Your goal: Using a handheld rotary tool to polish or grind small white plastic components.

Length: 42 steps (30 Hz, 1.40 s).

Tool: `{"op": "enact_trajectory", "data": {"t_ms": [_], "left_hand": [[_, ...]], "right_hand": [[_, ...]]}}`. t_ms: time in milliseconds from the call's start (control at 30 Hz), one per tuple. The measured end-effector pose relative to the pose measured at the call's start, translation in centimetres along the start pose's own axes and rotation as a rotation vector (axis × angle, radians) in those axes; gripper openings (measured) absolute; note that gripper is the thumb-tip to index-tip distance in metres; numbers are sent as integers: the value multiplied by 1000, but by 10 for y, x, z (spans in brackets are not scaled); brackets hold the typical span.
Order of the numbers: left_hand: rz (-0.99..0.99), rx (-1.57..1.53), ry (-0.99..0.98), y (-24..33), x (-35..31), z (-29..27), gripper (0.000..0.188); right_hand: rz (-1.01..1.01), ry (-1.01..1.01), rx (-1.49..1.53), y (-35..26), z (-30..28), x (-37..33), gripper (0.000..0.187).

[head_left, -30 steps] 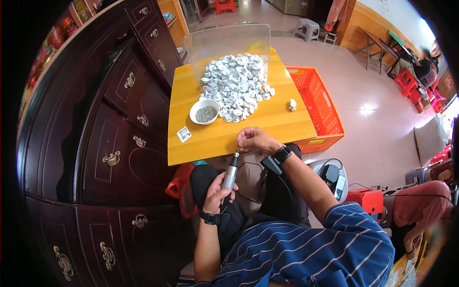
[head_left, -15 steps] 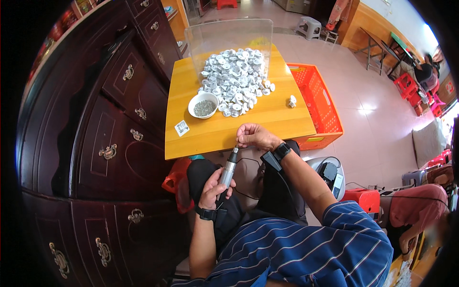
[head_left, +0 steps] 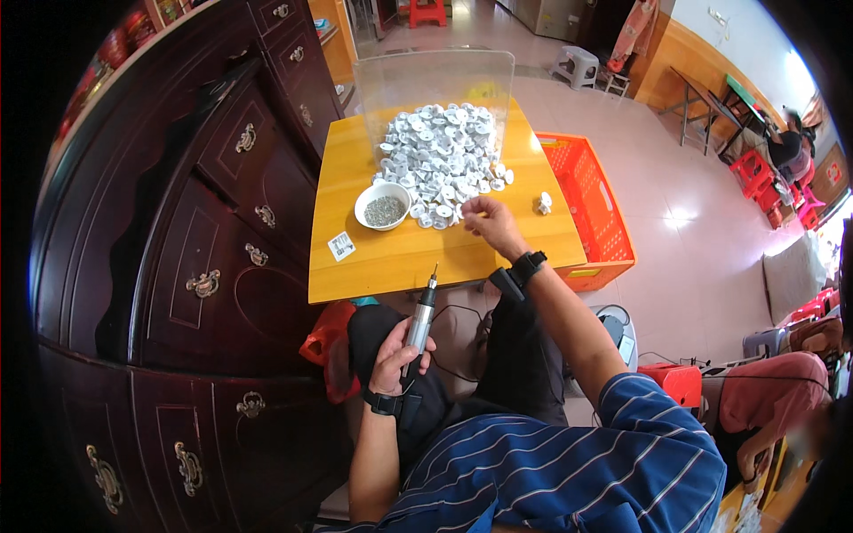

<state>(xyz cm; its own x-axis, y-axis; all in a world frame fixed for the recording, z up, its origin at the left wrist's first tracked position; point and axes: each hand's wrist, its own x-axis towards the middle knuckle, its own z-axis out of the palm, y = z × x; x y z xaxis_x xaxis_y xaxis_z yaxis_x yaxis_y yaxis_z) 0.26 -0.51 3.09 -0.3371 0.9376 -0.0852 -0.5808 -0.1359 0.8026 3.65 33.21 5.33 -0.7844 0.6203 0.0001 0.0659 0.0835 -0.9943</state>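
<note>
In my left hand (head_left: pixel 400 357) is a silver and black electric screwdriver (head_left: pixel 421 325), pointing up with its thin bit above my lap. My fingers are wrapped round its body. Over the table's near right part, my right hand (head_left: pixel 494 226) reaches to the near edge of a heap of white plastic disc-shaped parts (head_left: pixel 437 142). Its thumb and fingers are bent and slightly apart, with no part visible between them. Left of the heap sits a white bowl (head_left: pixel 362 211) filled with small metal screws (head_left: pixel 384 210). One white part (head_left: pixel 545 203) lies apart at the right.
A clear plastic bin (head_left: pixel 435 75) stands behind the heap on the yellow wooden table (head_left: pixel 355 277). Near the bowl lies a square label (head_left: pixel 341 246). An orange crate (head_left: pixel 604 213) is right of the table; dark drawers (head_left: pixel 204 284) line the left. Another person (head_left: pixel 773 400) sits at the right.
My right hand has left the screwdriver's tip and moved up and to the right, to the heap. The left hand still holds the screwdriver, its bit now in view.
</note>
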Motion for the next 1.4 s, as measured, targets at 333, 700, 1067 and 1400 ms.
{"op": "enact_trajectory", "data": {"t_ms": [333,700,1067,1400], "left_hand": [[13,-15,-3,-1,0,-2,71],[26,-29,-30,-3,0,-6,67],[25,-11,-18,-5,0,-5,71],[14,3,3,-5,0,-4,70]], "right_hand": [[-387,108,-735,9,-7,31,15],[-171,198,-517,14,-9,9,17],[57,-133,231,12,24,-40,27],[141,-229,300,12,34,-46,15]]}}
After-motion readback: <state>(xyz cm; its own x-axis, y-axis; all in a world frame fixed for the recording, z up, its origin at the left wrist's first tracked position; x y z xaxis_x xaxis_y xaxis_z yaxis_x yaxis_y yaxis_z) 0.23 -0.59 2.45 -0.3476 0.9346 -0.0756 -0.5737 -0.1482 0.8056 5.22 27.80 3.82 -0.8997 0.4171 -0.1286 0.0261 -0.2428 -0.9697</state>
